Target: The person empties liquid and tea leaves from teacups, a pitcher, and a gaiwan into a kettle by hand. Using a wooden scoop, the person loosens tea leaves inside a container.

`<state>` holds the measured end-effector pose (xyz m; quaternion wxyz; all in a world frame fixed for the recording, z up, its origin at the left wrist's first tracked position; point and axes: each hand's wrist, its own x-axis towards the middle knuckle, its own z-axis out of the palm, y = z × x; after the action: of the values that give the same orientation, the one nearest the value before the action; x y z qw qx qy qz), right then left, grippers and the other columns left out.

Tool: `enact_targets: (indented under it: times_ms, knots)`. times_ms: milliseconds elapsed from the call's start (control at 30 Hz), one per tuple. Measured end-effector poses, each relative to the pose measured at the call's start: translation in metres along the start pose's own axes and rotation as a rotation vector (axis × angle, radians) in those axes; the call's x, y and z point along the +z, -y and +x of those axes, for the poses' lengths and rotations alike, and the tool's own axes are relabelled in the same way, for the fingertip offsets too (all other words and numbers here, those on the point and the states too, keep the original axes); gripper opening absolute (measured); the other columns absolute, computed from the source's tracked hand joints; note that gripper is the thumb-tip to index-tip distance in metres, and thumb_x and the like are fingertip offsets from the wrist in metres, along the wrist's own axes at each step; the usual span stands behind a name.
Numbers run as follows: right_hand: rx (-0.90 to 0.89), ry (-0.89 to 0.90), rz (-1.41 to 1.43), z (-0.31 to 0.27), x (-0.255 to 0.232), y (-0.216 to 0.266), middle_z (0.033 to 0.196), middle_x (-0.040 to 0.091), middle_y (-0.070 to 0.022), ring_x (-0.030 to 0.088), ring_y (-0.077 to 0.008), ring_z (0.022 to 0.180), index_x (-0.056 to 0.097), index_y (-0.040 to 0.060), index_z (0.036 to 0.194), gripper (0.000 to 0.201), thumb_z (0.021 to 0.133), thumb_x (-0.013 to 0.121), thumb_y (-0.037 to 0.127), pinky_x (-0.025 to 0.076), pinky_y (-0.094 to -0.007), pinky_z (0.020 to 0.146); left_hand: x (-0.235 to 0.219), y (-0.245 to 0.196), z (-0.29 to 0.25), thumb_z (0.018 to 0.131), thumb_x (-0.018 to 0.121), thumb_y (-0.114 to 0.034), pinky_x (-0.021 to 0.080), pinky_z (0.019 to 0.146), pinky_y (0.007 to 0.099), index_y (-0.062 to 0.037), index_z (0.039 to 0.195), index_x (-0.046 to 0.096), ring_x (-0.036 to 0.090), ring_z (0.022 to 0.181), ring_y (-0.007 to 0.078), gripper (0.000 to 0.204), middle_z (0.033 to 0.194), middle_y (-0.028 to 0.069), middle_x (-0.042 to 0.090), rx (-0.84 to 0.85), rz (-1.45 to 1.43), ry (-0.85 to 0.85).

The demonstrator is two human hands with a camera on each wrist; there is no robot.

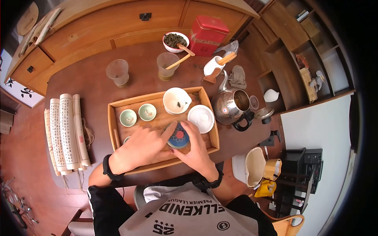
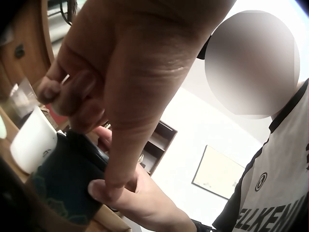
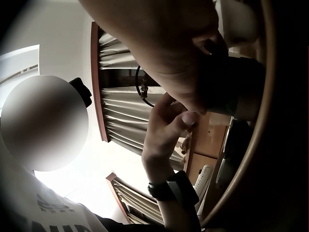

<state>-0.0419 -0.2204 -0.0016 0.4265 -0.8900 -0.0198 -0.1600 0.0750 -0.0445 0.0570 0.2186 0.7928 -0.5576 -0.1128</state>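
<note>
A round dark blue container (image 1: 179,136) with a flower pattern and a red centre is held over the front of the wooden tray (image 1: 112,129). The right hand (image 1: 195,151) grips its right side, thumb at the near edge. From the left, the left hand (image 1: 143,146) touches its rim with thumb and fingertips. In the left wrist view the container (image 2: 65,179) shows a dark blue-green side, with the left hand (image 2: 130,72) above it, its fingers curled at the top edge. The right wrist view shows the right hand (image 3: 169,53) around the dark container.
On the tray are green cups (image 1: 128,117), a white pitcher (image 1: 173,101) and a white lidded bowl (image 1: 201,119). Around it stand a steel kettle (image 1: 232,105), two glasses (image 1: 118,72), a bowl of dark leaves (image 1: 175,41), a red tin (image 1: 208,35) and bamboo scrolls (image 1: 67,133).
</note>
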Motion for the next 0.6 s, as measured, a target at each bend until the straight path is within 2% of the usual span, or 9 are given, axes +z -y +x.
enact_targets:
  times_ms: [267,367,433,467,533,567,600]
  knots:
    - [-0.027,-0.046,0.001,-0.003,0.008,-0.006,0.136,0.043,-0.0216,0.048,-0.0412,0.123,0.044,0.0061,0.137,0.078,0.070,0.083,0.011,0.044,-0.0441,0.100,-0.001,0.001,-0.001,0.080,0.073,-0.034,0.050,0.055,0.0388,0.0031,0.131,0.049,0.066,0.065,0.0297,0.067,0.070,0.0128,0.063,0.119,-0.012,-0.130]
    - [-0.015,-0.035,-0.001,-0.004,0.008,-0.005,0.136,0.043,-0.0217,0.048,-0.0412,0.123,0.045,0.0062,0.137,0.077,0.070,0.083,0.011,0.044,-0.0442,0.100,-0.005,-0.003,-0.003,0.073,0.079,-0.029,0.047,0.062,0.0397,0.0022,0.125,0.054,0.062,0.068,0.0326,0.065,0.073,0.0129,0.063,0.083,-0.036,-0.171]
    - [0.015,-0.027,-0.026,-0.004,0.009,-0.002,0.137,0.042,-0.0218,0.047,-0.0411,0.124,0.045,0.0063,0.137,0.077,0.071,0.083,0.012,0.044,-0.0446,0.101,-0.007,-0.005,-0.005,0.076,0.078,-0.028,0.047,0.061,0.0382,0.0005,0.115,0.059,0.061,0.065,0.0292,0.051,0.071,0.0109,0.062,0.105,-0.018,-0.226]
    - [0.013,-0.026,-0.026,-0.004,0.010,-0.001,0.137,0.042,-0.0218,0.047,-0.0411,0.124,0.045,0.0063,0.137,0.077,0.071,0.083,0.012,0.044,-0.0446,0.101,-0.009,-0.007,-0.006,0.076,0.078,-0.028,0.047,0.061,0.0382,0.0005,0.115,0.059,0.061,0.065,0.0292,0.051,0.071,0.0109,0.062,0.104,-0.017,-0.228]
    - [0.005,-0.051,-0.056,-0.003,0.012,-0.001,0.136,0.043,-0.0219,0.049,-0.0407,0.123,0.046,0.0063,0.137,0.077,0.070,0.083,0.014,0.045,-0.0446,0.100,-0.012,-0.009,-0.007,0.079,0.077,-0.027,0.047,0.060,0.0364,-0.0015,0.098,0.063,0.059,0.062,0.0260,0.035,0.069,0.0087,0.060,0.157,-0.009,-0.301]
    - [0.000,-0.051,-0.059,-0.003,0.012,-0.001,0.136,0.043,-0.0219,0.049,-0.0407,0.123,0.046,0.0063,0.137,0.077,0.070,0.083,0.014,0.045,-0.0446,0.100,-0.011,-0.008,-0.008,0.079,0.077,-0.027,0.047,0.060,0.0364,-0.0015,0.098,0.063,0.059,0.062,0.0260,0.035,0.069,0.0087,0.060,0.158,-0.007,-0.306]
    - [0.011,-0.063,-0.072,-0.002,0.013,0.000,0.136,0.044,-0.0218,0.050,-0.0402,0.122,0.047,0.0063,0.137,0.077,0.070,0.084,0.014,0.046,-0.0442,0.099,-0.008,-0.007,-0.009,0.081,0.074,-0.027,0.047,0.058,0.0345,-0.0051,0.091,0.061,0.058,0.062,0.0226,0.027,0.068,0.0054,0.057,0.192,0.025,-0.329]
